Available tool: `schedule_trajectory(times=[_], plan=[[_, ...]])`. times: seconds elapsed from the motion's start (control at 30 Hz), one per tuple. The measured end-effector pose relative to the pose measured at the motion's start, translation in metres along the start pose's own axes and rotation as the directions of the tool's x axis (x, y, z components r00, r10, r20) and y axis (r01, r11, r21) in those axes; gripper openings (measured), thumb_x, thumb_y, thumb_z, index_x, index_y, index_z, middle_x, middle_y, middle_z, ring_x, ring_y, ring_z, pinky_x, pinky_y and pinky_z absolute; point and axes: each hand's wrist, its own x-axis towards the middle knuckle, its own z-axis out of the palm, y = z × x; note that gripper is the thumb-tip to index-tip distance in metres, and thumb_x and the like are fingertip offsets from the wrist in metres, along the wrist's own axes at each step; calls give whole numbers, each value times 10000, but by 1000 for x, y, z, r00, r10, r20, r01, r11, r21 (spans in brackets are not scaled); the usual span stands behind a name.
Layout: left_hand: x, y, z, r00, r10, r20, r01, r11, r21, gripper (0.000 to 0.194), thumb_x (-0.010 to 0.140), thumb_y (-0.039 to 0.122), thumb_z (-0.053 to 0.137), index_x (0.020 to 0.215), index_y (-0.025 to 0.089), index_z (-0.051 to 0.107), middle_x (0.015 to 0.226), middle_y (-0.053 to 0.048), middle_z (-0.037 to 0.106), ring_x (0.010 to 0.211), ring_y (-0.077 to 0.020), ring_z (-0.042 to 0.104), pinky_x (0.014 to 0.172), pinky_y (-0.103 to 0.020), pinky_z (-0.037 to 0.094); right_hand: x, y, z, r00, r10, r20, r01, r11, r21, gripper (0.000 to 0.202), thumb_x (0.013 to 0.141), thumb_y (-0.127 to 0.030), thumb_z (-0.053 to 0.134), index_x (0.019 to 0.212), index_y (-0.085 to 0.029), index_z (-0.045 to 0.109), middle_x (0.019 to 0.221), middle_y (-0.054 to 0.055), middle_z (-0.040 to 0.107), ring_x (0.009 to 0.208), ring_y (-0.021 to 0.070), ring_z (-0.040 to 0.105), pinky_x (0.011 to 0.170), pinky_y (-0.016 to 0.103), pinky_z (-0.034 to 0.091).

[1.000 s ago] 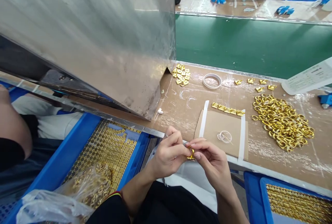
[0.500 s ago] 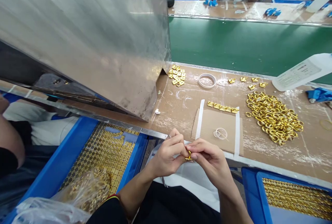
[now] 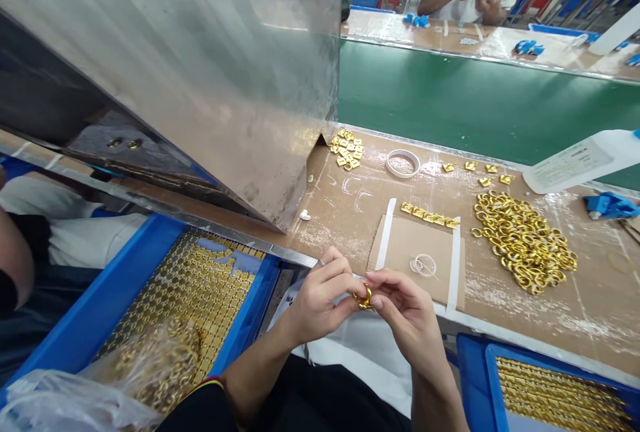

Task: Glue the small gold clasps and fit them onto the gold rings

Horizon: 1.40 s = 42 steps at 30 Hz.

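A crinkled clear bag [image 3: 75,400] lay over a blue plastic tray [image 3: 117,285]. Your left hand [image 3: 323,299] pinched a glossy, curved gold piece [image 3: 367,295]; your right hand [image 3: 409,315] held its other side by the fingertips. Rightward came flat, matte cardboard [image 3: 407,239], then heaped smooth gold rings [image 3: 525,242].

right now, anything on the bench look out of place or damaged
A small white scrap lies on the bench top by the metal panel, looking like stray debris. The bench top also looks worn, with pale scuffed patches.
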Motion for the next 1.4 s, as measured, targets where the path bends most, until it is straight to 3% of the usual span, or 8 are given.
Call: schedule_trajectory(times=[0.23,0.57,0.97,1.17,1.3,1.4], plan=[[-2,-1,0,998,40,-37,-39,999,20,138,976,183,638,839,198,653,652,20,520,701,-150,443,617,-283,398,3,-1,3,999,-32,4,32,998,-55,203,914,-433,760,973,-243,801,869,64,742,747,179,713,625,254,617],[-2,1,-1,999,-12,-38,10,998,-56,163,971,220,657,809,203,645,642,26,501,705,-154,446,628,-293,392,1,2,1,987,-151,62,158,978,-140,113,982,-328,693,998,-279,793,941,71,738,869,206,708,716,300,583],[-5,1,0,998,-8,-68,6,1000,-22,210,997,266,625,797,207,647,637,38,489,704,-147,445,722,-332,357,-2,4,4,985,-160,56,167,975,-146,109,982,-331,696,1012,-287,792,952,60,726,878,193,695,736,289,574],[-2,2,-2,999,14,-50,-12,999,34,186,994,210,619,810,208,646,630,38,508,705,-148,434,730,-326,343,-1,3,5,995,-91,27,93,995,-45,113,966,-344,716,1029,-288,791,949,56,723,840,175,700,678,243,586],[-2,3,-6,997,61,-53,-54,990,127,158,992,192,617,840,206,659,630,32,527,705,-154,426,736,-329,334,-2,2,6,995,-92,32,94,993,-68,134,969,-338,714,1070,-290,789,1025,69,750,967,192,713,808,263,602],[-3,3,-6,996,78,-51,-68,984,164,157,1002,197,598,860,206,665,637,28,519,718,-157,425,746,-327,334,-1,1,8,995,-95,19,96,993,-66,110,980,-332,702,1038,-295,787,1016,57,748,969,175,712,809,236,595]])
